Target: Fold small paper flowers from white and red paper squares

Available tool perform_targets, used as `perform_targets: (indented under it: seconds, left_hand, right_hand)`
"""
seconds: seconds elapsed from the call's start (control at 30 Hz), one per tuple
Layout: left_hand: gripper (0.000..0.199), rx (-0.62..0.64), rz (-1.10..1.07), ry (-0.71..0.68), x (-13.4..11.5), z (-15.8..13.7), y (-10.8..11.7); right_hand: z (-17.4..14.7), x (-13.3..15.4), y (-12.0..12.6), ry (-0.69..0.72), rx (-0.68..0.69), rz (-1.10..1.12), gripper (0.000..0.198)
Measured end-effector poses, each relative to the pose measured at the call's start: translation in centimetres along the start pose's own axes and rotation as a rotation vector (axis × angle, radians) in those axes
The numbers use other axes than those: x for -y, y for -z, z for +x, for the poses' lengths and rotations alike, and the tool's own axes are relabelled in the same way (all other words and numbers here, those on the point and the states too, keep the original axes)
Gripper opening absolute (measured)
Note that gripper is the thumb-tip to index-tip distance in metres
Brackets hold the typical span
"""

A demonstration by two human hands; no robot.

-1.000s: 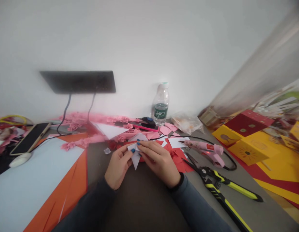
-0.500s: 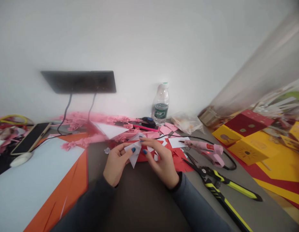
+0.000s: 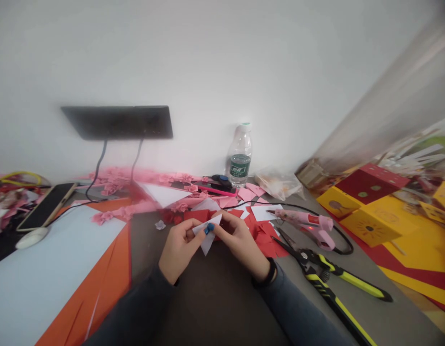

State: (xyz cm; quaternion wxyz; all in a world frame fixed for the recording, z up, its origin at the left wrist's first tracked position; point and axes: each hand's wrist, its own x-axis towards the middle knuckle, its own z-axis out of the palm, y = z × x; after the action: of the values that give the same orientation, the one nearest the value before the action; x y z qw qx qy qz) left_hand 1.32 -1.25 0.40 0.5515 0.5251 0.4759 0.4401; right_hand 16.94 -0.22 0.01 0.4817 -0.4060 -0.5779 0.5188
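Observation:
A small folded white paper point(image 3: 207, 246) is held between my two hands above the grey table, one pointed end hanging down. My left hand point(image 3: 181, 245) pinches its left side, thumb on top. My right hand point(image 3: 242, 242) grips it from the right, and the two thumbs meet near the middle of the paper. The fingers under the paper are mostly hidden. Red paper pieces point(image 3: 267, 238) lie just beyond and to the right of my hands. A small crumpled white paper piece point(image 3: 160, 225) rests left of my left hand.
At the right are a pink glue gun point(image 3: 308, 222) with a black cord and yellow-black shears point(image 3: 316, 269). A water bottle point(image 3: 240, 156) stands by the wall. Pink paper flowers point(image 3: 114, 214), light blue sheet point(image 3: 53, 274), phone point(image 3: 47, 206) and mouse point(image 3: 32, 238) lie left. Yellow boxes point(image 3: 373, 226) stand far right.
My right hand's fingers, earlier spread above the paper, have closed onto it. The paper has turned and moved slightly right and down, and my thumbs have come together.

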Motion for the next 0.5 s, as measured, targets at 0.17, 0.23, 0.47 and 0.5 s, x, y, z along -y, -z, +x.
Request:
perform_targets:
  seconds: [0.17, 0.23, 0.47, 0.5]
  left_hand:
    - [0.023, 0.046, 0.06, -0.052, -0.34, -0.09, 0.14]
    - [0.024, 0.073, 0.048, -0.06, -0.56, -0.09, 0.09]
    - [0.023, 0.191, -0.079, 0.052, -0.86, -0.38, -0.28]
    - [0.023, 0.19, -0.097, 0.074, -0.79, -0.42, -0.29]
  right_hand:
    - [-0.15, 0.1, -0.14, 0.01, 0.028, 0.087, 0.036]
    - [-0.16, -0.01, -0.09, -0.019, 0.051, 0.109, 0.036]
    - [0.03, -0.08, 0.48, -0.071, 0.115, 0.112, 0.038]
    - [0.1, -0.08, 0.58, -0.049, 0.097, 0.082, 0.04]
